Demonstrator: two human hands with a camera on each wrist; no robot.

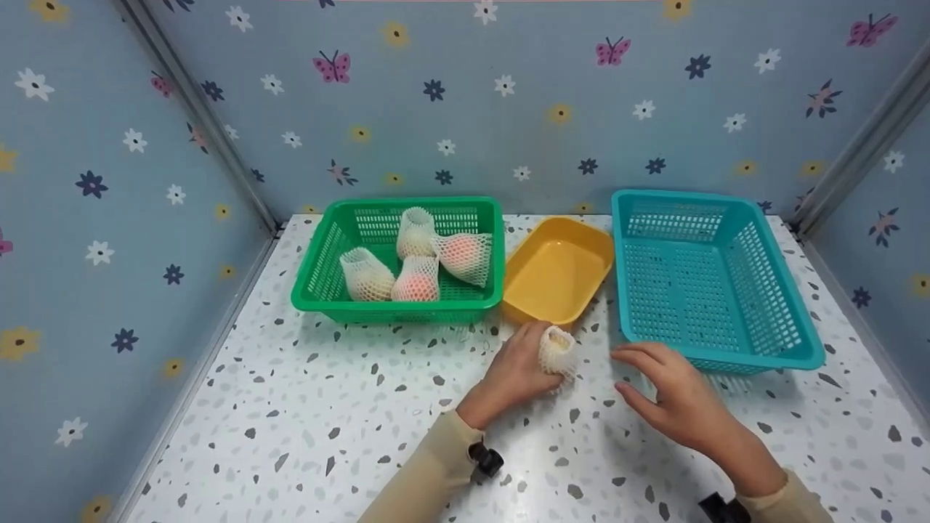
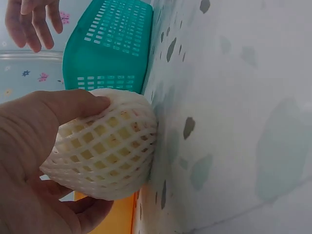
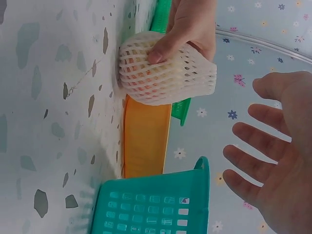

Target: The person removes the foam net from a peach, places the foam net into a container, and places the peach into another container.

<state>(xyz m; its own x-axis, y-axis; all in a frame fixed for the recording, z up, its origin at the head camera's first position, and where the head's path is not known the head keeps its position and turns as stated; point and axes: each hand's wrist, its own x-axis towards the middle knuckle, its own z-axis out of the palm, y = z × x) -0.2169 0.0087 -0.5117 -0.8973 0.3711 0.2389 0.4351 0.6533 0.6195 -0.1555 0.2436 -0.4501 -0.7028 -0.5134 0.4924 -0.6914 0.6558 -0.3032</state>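
Netted fruit [image 2: 109, 146], speckled tabletop [image 1: 290, 407] (flowered walls [image 1: 508, 109])

The foam netting [image 1: 558, 351] looks matt and ridged; the green basket [image 1: 398, 307], teal basket [image 1: 676, 290] and smooth yellow tray [image 1: 556, 272], glossy plastic. The counter [image 1: 392, 385] has a smooth sheen; the sleeves [image 1: 436, 465] are matt cloth.

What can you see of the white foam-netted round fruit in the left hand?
The round fruit shows pale yellow and reddish through its white foam net sleeve, whose diamond mesh stretches around it; the sleeve's open end points up. The bare left hand grips it, thumb on one side, fingers on the other. It is upright, on or just above the white speckled table (I can't tell which), on the near side of the yellow plastic tray.
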